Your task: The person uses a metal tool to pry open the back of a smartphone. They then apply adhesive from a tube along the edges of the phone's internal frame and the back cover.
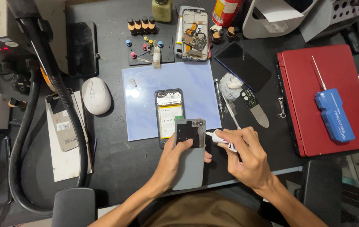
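My dark work table is crowded, and that is the first hazard: anything that slips from my grip lands among parts and tools. A red case with a blue tool on top sits well apart to my right, outside the working area. On the pale blue mat the opened phone lies face down with its battery and board exposed; its lower end is just beside the grey back cover, and I judge that a dropped or swung cover could strike the uncovered battery. My left hand is closed round that cover, thumb pressed on its inner face near the dark patch, fingers wrapped behind, holding it tilted above the table edge in front of me. The grip is one-sided, so a hard push from the tool could twist the cover loose. My right hand is curled shut on a small white applicator, its tip touching or very near the cover's upper right edge by the camera opening; I cannot tell which. I judge that too much squeeze could smear material into that opening. A screwdriver and metal pry tool lie near my right knuckles and could be knocked
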Demonstrator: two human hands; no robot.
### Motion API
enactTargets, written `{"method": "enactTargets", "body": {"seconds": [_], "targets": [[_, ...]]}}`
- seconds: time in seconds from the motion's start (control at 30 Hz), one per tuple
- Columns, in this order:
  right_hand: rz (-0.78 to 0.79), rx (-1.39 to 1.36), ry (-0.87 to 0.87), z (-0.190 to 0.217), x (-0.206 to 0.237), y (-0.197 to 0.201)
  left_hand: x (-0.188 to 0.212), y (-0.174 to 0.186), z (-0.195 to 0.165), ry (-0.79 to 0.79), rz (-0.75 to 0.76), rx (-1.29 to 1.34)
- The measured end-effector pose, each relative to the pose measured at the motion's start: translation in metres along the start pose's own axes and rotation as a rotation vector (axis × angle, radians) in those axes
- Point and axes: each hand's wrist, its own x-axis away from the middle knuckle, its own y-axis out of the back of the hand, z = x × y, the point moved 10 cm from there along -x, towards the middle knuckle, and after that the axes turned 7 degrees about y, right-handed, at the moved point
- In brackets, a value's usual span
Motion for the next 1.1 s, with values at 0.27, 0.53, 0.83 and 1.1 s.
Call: {"method": "enactTargets", "body": {"seconds": [0.27, 0.53, 0.83, 1.1], "targets": [[0.003, -0.010, 0.022, 0.004, -0.002, -0.002, -0.001, 0.002, -0.002, 0.016, -0.010, 0.038], [-0.001, -0.011, 0.031, 0.003, -0.001, -0.002, -0.001, 0.003, -0.003, 0.006, -0.002, 0.035], [0.015, -0.020, 0.032, 0.006, 0.001, -0.003, -0.002, 0.019, 0.003, 0.000, -0.105, 0.015], [0.025, -0.024, 0.040, 0.007, 0.002, -0.006, -0.004, 0.028, 0.007, 0.005, -0.162, -0.006]]}}
